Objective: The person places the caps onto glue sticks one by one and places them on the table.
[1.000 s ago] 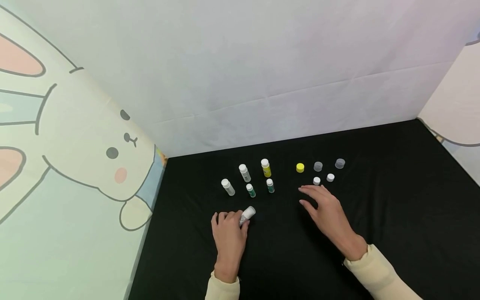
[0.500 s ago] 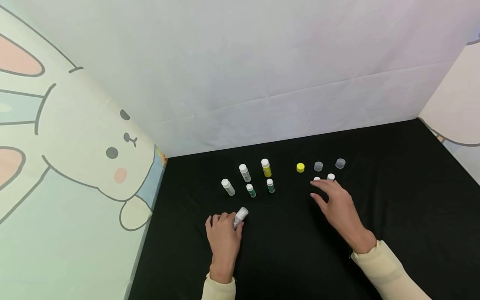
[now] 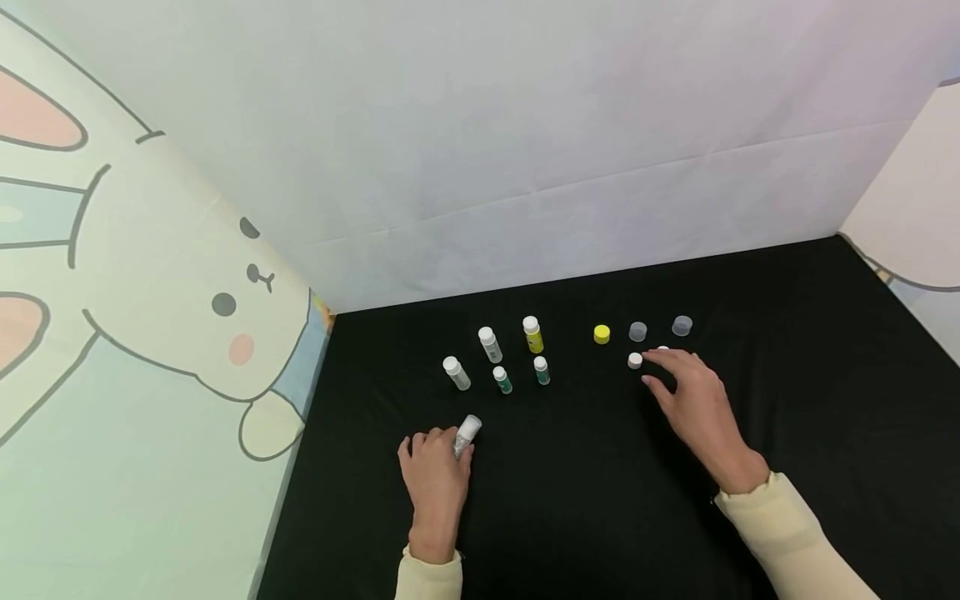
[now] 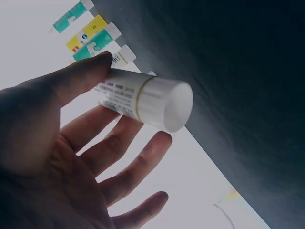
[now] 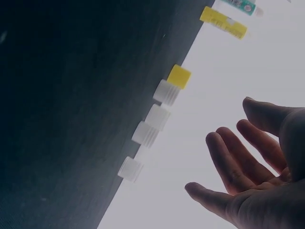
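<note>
Two hands are in view above a black table [image 3: 570,517]. The left hand [image 3: 435,479] holds one tube [image 3: 467,432]. Its thumb and nearest fingers pinch the tube at the label; the remaining fingers are spread and apart from it. The tube is tilted, with its plain white end directed away from the hand. Printed text and a thin ring line are visible on its side in the left wrist view, although the text is too blurred to read.

The right hand [image 3: 697,408] is positioned at the caps. Its fingers are slightly bent and parted, with a gap between thumb and forefinger, and grip nothing. The forefinger is just beside the near white cap [image 3: 635,361]; contact cannot be confirmed. The far white cap [image 3: 663,348] is mostly hidden by this hand. Behind these, from left to right, are the yellow cap [image 3: 602,334], the left clear cap [image 3: 637,332] and the right clear cap [image 3: 682,326].

Five further units stand upright beyond the left hand. Rear group: outer white stick [image 3: 457,373], inner white stick [image 3: 491,345] and yellow stick [image 3: 533,335]. Front pair: left green stick [image 3: 502,380] and right green stick [image 3: 542,371].
</note>
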The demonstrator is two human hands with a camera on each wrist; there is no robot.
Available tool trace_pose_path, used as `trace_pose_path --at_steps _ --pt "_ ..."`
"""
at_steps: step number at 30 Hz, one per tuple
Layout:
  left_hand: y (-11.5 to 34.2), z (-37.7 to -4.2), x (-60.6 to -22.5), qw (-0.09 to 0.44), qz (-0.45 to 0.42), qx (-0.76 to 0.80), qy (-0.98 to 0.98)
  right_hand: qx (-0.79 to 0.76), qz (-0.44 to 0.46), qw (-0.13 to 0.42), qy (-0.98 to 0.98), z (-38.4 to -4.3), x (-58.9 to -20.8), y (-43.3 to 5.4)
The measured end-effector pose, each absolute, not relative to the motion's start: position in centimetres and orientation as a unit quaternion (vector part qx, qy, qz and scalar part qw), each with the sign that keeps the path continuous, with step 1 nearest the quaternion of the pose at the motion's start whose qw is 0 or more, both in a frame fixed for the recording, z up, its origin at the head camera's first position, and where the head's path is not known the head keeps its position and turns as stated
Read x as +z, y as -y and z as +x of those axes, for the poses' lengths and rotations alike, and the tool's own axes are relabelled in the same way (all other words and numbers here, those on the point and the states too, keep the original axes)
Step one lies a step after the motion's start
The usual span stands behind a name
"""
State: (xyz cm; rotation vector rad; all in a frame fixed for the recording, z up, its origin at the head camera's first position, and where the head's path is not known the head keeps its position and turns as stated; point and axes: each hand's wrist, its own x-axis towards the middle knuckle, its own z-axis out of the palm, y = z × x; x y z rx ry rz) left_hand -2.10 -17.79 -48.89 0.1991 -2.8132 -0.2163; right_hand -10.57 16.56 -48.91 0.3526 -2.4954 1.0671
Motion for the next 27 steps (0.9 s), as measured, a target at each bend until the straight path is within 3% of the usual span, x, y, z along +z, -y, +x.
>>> trace_pose_path --at_steps 27 --pt "20.5 -1.5 -48.7 0.119 0.147 -0.101 0.977 0.348 0.111 0.167 0.916 -12.9 -49.3 -18.9"
